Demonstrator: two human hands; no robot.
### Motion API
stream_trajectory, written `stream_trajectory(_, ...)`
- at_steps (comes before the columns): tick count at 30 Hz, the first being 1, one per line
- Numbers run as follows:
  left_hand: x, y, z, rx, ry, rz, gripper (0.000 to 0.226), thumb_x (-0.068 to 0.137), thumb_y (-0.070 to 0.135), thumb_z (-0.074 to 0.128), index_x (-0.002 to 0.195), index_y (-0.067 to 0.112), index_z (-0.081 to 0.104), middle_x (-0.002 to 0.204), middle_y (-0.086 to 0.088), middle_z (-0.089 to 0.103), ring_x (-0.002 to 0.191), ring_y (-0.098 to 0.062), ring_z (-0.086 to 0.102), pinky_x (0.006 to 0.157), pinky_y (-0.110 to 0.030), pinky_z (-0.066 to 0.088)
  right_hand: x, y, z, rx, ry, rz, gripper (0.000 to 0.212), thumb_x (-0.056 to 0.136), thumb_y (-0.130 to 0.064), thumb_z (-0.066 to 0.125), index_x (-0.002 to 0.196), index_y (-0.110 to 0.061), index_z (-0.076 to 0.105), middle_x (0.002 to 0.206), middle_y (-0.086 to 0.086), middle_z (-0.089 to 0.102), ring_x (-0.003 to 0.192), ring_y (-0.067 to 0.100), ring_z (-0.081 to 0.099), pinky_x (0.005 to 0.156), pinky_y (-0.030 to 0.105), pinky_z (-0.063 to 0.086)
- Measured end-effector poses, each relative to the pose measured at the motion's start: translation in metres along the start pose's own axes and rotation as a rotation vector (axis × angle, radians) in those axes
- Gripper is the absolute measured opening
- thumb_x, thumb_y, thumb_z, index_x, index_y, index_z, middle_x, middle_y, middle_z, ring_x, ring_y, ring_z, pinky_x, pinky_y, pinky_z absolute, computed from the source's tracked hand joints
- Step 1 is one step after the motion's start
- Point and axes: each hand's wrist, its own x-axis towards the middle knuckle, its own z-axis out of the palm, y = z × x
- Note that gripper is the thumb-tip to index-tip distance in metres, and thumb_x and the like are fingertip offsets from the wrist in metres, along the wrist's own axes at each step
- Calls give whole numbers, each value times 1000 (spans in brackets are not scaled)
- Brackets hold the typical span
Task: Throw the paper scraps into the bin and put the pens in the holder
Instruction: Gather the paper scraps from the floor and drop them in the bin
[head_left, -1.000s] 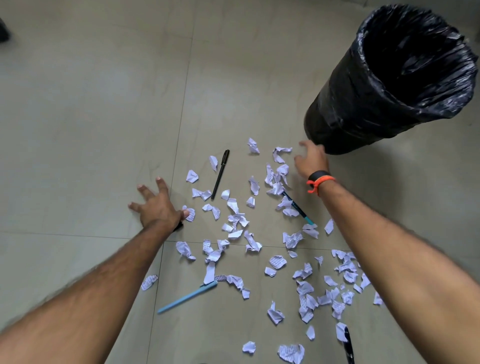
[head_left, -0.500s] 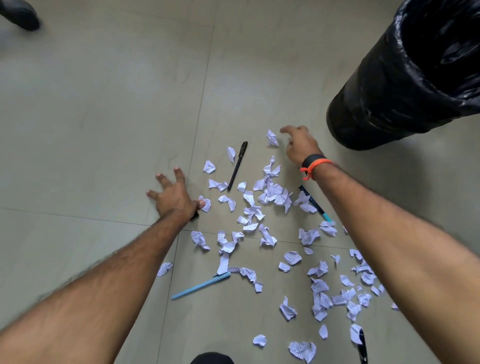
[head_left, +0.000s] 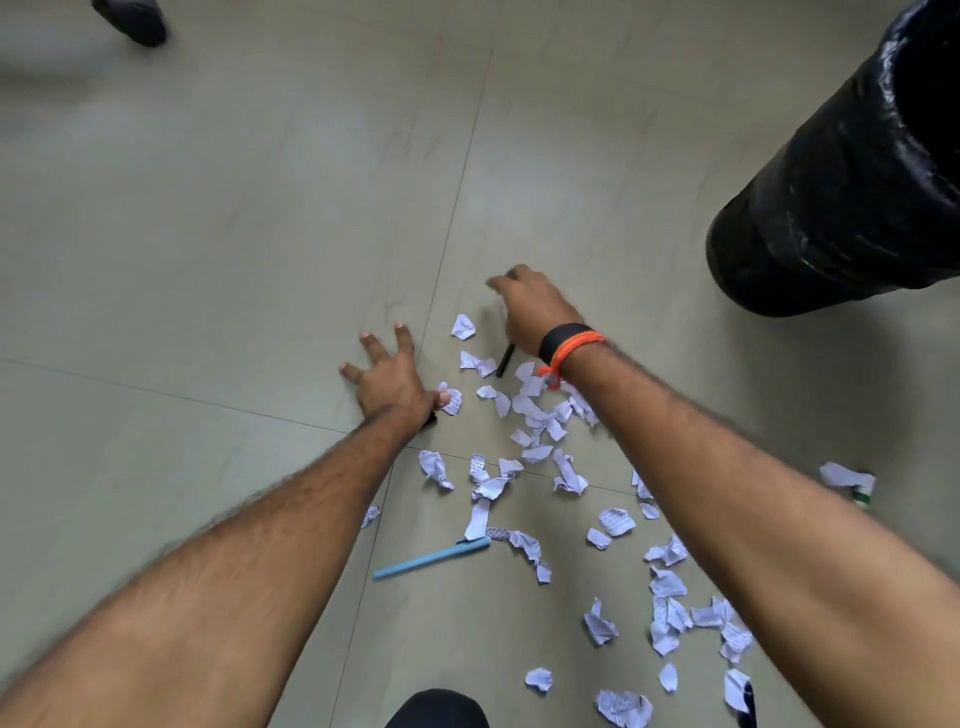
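Head view: the floor (head_left: 234, 208) is pale tile with thin lines between the tiles. The black bin (head_left: 852, 208) stands on it at the top right, well apart from both hands. The paper scraps (head_left: 530, 410) lie spread over the floor between the 2 arms and down to the bottom right. The left hand (head_left: 387, 384) is pressed flat on the floor with its fingers spread wide, and its thumb touches 1 scrap. The right hand (head_left: 530, 306) reaches over the top of the scraps with its fingers curled down; I cannot tell if it grips anything. It wears a black and orange band (head_left: 563, 348). A light blue pen (head_left: 431, 558) lies on the floor near the left arm. A black pen (head_left: 505, 360) pokes out from under the right hand.
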Motion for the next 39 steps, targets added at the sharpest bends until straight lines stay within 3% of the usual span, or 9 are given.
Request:
stream_trajectory(6, 1, -1, -10, -2, -23, 18, 121, 59, 71, 72, 152, 26, 9, 158, -24, 8, 139, -47, 28, 115, -56, 19, -20, -43, 37, -79, -167, -141, 25, 83, 3, 55, 107, -3, 61, 117, 19, 49, 110, 37, 52, 88, 46, 50)
stream_trajectory(9, 3, -8, -23, -96, -19, 47, 103, 63, 66, 74, 145, 22, 31, 148, -20, 35, 124, -35, 52, 108, -49, 32, -38, -44, 42, -56, -186, -202, 25, 87, -1, 54, 109, -5, 66, 111, 18, 56, 104, 37, 58, 81, 39, 47)
stream_trajectory(13, -7, -28, -26, -372, 127, 36, 58, 80, 33, 74, 132, 20, 54, 129, -9, 62, 119, -31, 56, 94, -35, 45, -29, -30, 30, -4, 86, -49, 56, 75, 16, 45, 126, -3, 56, 124, 20, 56, 120, 37, 47, 99, 39, 39)
stream_trajectory(16, -15, -33, -22, -440, 220, -70, 42, 85, 24, 69, 126, 20, 59, 128, -7, 61, 115, -30, 58, 83, -32, 44, -17, -29, 26, -183, 96, 102, 53, 77, 9, 47, 128, -6, 49, 126, 19, 56, 131, 38, 36, 109, 47, 31)
stream_trajectory(20, -16, -33, -15, -410, 153, -65, 39, 86, 27, 69, 122, 17, 59, 124, -7, 61, 112, -30, 59, 77, -30, 40, -31, -43, 40, -294, -6, 65, 40, 83, 3, 42, 121, -4, 55, 130, 18, 55, 135, 35, 33, 115, 52, 20)
stream_trajectory(29, -17, -7, -1, -499, 18, 111, 33, 84, 12, 66, 117, 15, 63, 115, -4, 68, 109, -24, 62, 92, -30, 47, -124, -38, 65, -143, -79, -73, 48, 78, 11, 45, 120, -6, 59, 123, 14, 64, 134, 36, 39, 105, 40, 34)
stream_trajectory(33, -26, 4, 7, -447, 187, 198, 36, 87, 5, 51, 121, 15, 61, 123, -7, 63, 120, -27, 52, 98, -33, 43, -133, -8, 59, 76, 153, 114, 48, 78, 12, 46, 118, -10, 63, 117, 12, 65, 119, 34, 48, 92, 39, 46)
stream_trajectory(36, -34, 11, 15, -284, 240, 298, 41, 92, 11, 53, 132, 8, 50, 135, -15, 50, 128, -34, 38, 108, -35, 31, -121, 21, 57, 110, 216, 269, 68, 74, 13, 44, 135, -16, 52, 140, 16, 48, 130, 36, 36, 108, 43, 38)
stream_trajectory(39, -47, 22, 32, -204, 120, 427, 42, 92, 19, 56, 131, 6, 49, 133, -16, 47, 122, -35, 44, 105, -37, 34, -111, 34, 56, 7, 40, 261, 80, 76, 7, 46, 147, -27, 33, 153, 19, 25, 141, 40, 20, 113, 53, 30)
